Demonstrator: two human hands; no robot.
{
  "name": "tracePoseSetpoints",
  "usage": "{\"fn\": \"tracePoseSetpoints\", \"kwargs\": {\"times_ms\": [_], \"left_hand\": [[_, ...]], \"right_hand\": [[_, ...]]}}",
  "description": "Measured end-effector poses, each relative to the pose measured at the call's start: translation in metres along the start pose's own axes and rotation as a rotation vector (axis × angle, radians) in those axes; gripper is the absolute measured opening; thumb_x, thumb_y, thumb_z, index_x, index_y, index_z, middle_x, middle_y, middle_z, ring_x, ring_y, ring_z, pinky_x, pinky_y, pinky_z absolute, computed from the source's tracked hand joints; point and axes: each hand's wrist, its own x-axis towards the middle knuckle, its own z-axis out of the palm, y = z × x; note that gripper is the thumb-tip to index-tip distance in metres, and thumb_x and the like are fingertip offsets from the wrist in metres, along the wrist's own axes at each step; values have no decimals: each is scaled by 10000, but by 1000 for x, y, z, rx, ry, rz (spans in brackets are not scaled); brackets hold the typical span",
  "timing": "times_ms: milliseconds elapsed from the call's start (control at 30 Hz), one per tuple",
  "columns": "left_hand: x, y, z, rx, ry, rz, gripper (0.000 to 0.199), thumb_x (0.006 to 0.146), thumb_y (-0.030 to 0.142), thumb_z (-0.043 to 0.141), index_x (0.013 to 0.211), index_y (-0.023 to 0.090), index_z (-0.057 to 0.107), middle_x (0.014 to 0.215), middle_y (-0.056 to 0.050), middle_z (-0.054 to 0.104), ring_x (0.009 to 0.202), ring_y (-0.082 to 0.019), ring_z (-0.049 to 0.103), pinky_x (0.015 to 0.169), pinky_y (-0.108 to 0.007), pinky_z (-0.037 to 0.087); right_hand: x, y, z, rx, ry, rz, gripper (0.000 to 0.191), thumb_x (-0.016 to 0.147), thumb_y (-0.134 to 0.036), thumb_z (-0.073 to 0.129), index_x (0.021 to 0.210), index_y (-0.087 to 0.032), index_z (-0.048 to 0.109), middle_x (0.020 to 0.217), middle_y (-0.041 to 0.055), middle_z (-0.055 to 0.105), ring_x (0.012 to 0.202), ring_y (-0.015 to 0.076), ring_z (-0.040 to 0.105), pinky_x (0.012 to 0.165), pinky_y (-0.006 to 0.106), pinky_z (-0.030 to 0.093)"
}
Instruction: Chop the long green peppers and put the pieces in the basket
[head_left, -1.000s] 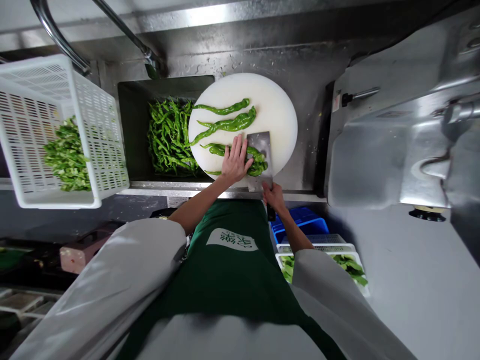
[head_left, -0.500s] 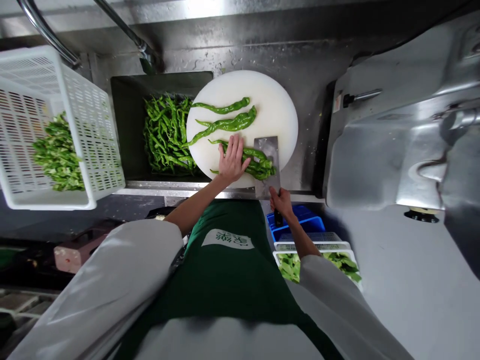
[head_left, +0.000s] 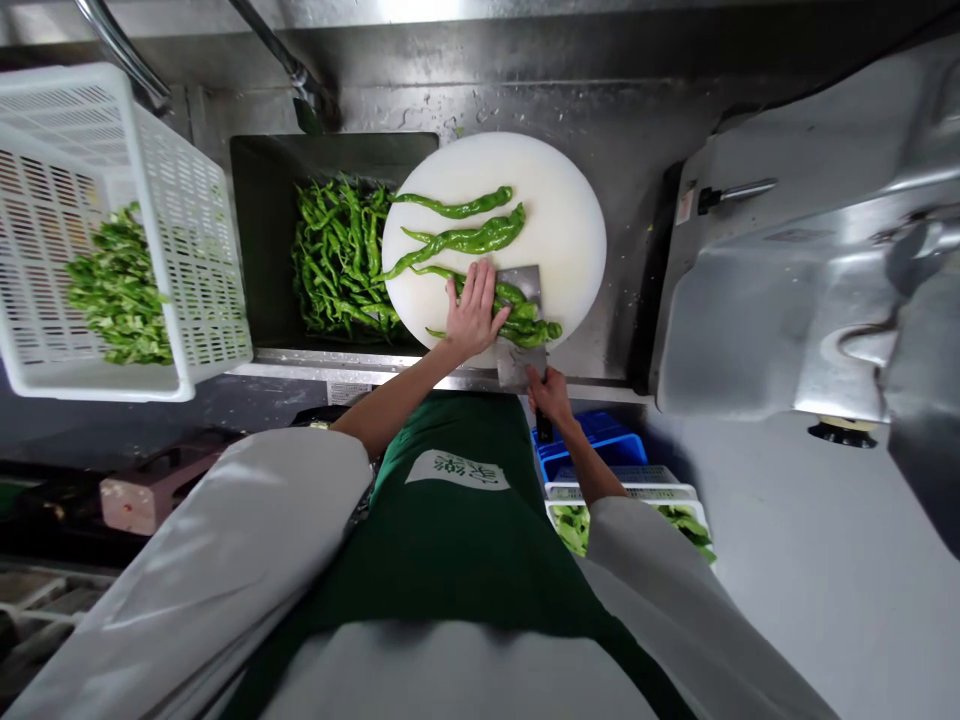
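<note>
A round white cutting board [head_left: 570, 200] carries a small bunch of long green peppers [head_left: 525, 330] near its front. My left hand [head_left: 472, 315] lies over their left part, fingers stretched out and thumb spread. My right hand [head_left: 551, 395] is closed round the dark handle of a cleaver [head_left: 514, 370], just off the board's front edge. The wide blade lies flat, with the peppers' thick ends across it; part of the blade is hidden beneath them. Behind my left hand, two or three more long green peppers [head_left: 476, 237] lie apart on the board.
Left of the board, a sink basin [head_left: 259, 240] holds a heap of green peppers [head_left: 341, 260]. A white basket [head_left: 184, 330] with chopped greens stands farther left. A faucet [head_left: 307, 90] is behind the basin. Metal equipment [head_left: 735, 320] stands right. Blue crates [head_left: 592, 440] sit below the counter.
The cleaver has moved left relative to the peppers, its blade now farther beneath their thick ends. My right hand moved left with it. My left hand stays on the peppers; the view shifted slightly.
</note>
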Motion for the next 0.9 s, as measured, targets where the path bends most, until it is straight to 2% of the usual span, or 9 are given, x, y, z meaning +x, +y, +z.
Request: {"fn": "tracePoseSetpoints", "kwargs": {"times_ms": [133,233,433,767,900], "left_hand": [[-10,-18,-7,21,21,-63,721,1041,542,196,1648,154,210,1720,-95,119,1601,-273,-20,1286,-572,36],[-15,-28,-3,34,32,-107,685,1045,513,209,1638,173,257,1721,-83,136,1601,-288,-18,1287,-571,59],[-12,-24,4,55,5,-105,651,1055,465,215,1643,186,250,1720,-70,152,1600,-293,-31,1288,-574,33],[-10,-23,1,39,-30,-104,633,1051,430,258,1648,220,238,1723,-33,105,1595,-296,-45,1280,-618,9],[-11,-25,3,31,-23,-89,625,1054,421,255,1647,223,239,1724,-23,92,1596,-291,-47,1283,-611,6]], "right_hand": [[2,0,3,76,1,47,543,806,-788,554,791,-254,455,465,-43,483,382,152,472,371,286,396],[2,8,-2,145,-2,69,574,774,-809,587,791,-271,391,442,-81,445,352,127,435,348,264,364],[5,14,-4,259,-20,38,582,769,-767,668,773,-278,352,400,-105,401,312,109,397,311,242,331],[1,11,-2,275,-39,70,631,735,-797,690,769,-285,322,410,-111,409,309,103,387,299,241,337],[2,4,7,264,-15,50,592,764,-777,671,778,-277,355,428,-98,433,324,109,411,313,247,354]]}}
